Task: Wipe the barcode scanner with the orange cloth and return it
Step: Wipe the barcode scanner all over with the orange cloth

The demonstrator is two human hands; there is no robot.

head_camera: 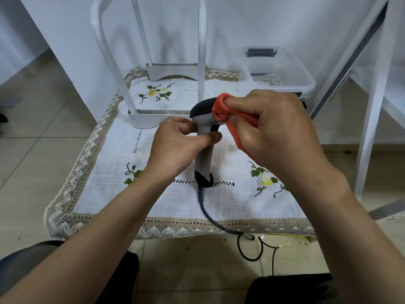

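Orange cloth (pixel 221 110) pressed to the head of the barcode scanner (pixel 205 137) between our hands.

Our right hand (pixel 276 126) bunches the cloth in curled fingers against the scanner's dark head, while our left hand (pixel 177 143) pinches the grey handle just below it. We hold the scanner upright, its base on the embroidered white tablecloth (pixel 175 202), its cable (pixel 210 213) trailing toward us over the lace edge; a white rack (pixel 153 115) stands just behind.

Fuzzy orange cloth (pixel 221 110), matt plastic scanner (pixel 203 150)
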